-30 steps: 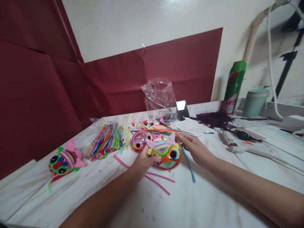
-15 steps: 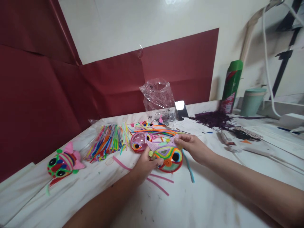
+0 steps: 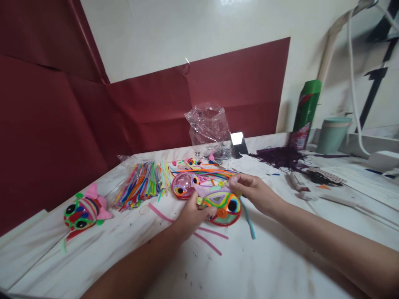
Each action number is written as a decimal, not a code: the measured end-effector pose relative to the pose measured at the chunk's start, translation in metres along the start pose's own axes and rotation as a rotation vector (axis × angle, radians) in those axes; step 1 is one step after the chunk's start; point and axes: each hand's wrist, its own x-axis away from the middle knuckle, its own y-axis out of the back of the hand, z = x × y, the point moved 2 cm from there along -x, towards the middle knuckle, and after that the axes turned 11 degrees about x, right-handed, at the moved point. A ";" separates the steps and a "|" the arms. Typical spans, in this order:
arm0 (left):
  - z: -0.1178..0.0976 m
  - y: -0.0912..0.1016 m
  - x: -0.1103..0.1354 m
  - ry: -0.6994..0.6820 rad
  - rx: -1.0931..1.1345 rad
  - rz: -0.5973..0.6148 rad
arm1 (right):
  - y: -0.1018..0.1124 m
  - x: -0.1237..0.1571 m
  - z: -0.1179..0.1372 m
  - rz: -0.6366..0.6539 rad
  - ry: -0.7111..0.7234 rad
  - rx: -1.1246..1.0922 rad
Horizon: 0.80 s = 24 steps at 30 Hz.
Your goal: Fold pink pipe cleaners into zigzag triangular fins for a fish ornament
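A round pipe-cleaner animal head [image 3: 229,218] with a black eye, an orange nose and green, yellow and orange bands is between my hands. My left hand [image 3: 192,214] is closed around its left side, thumb at the front. At the top right, my right hand [image 3: 251,189] pinches the head's lilac ear; its fingertips are partly hidden. Just behind my left hand lies a second, pinkish clear animal head [image 3: 183,182]. Pink pipe cleaners [image 3: 208,244] pass beneath my left wrist, and a teal pipe cleaner [image 3: 249,220] lies under my right hand.
A pink-eared animal head [image 3: 83,211] sits at the left. Behind are a bag of pipe cleaners [image 3: 140,182], a clear plastic bag [image 3: 208,126] and a phone [image 3: 238,145]. Purple yarn [image 3: 277,157], a glue gun [image 3: 301,185], a green bottle [image 3: 305,114] and a cup [image 3: 333,135] stand right.
The view has shifted slightly. Both hands keep their hold on the animal head, with hardly any movement.
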 end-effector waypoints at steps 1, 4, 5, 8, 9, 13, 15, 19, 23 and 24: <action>0.000 0.000 0.000 0.001 -0.004 0.004 | 0.000 0.000 0.000 0.007 0.000 0.005; -0.001 -0.001 0.000 -0.010 -0.006 0.027 | 0.001 0.000 0.001 0.022 0.003 0.027; 0.000 -0.001 -0.001 -0.013 -0.004 0.035 | 0.001 0.000 0.001 0.020 0.005 0.032; 0.004 0.003 -0.006 -0.016 -0.005 0.014 | 0.000 0.000 0.003 -0.011 -0.001 0.020; 0.004 0.006 -0.007 -0.039 -0.016 -0.037 | 0.000 0.000 0.004 -0.025 -0.008 0.012; -0.016 0.016 -0.004 -0.381 -0.283 -0.375 | 0.001 0.000 0.005 -0.031 -0.023 0.032; -0.033 0.009 0.001 -0.601 -0.531 -0.356 | 0.001 0.000 0.005 -0.010 -0.013 0.053; -0.051 -0.021 -0.002 -0.673 -0.867 -0.055 | 0.002 0.000 0.002 0.020 -0.015 0.047; -0.045 -0.041 -0.022 -0.531 -0.996 -0.010 | 0.003 0.000 0.002 0.048 -0.018 0.010; -0.042 -0.044 -0.026 -0.510 -0.991 -0.028 | 0.003 0.001 0.002 0.045 -0.018 0.016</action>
